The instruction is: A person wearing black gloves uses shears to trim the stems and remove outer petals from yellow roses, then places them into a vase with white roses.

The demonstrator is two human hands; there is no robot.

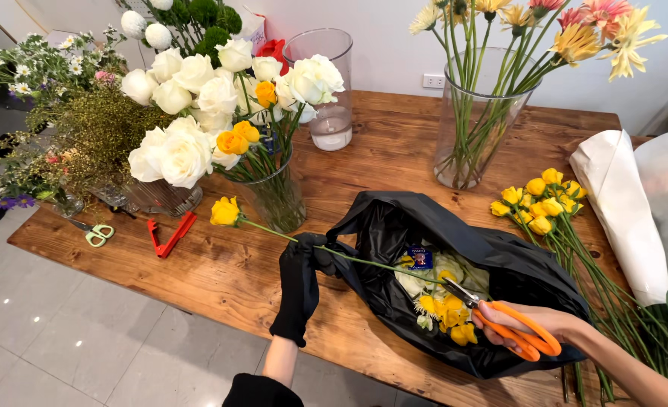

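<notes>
Nearest the lens, at lower centre, our black-gloved left hand (301, 280) is closed around the green stem of a yellow rose (225, 212), whose bloom points to centre left. At lower right, our bare right hand (533, 324) grips orange-handled scissors (509, 324), blades at the stem's cut end over an open black plastic bag (394, 226) of trimmings on the wooden table (221, 275).

Left hand (299, 285) in a black glove that reached past the wrist, black sleeve cuff at the forearm below it, right hand (526, 325) bare, right forearm unsleeved
</notes>
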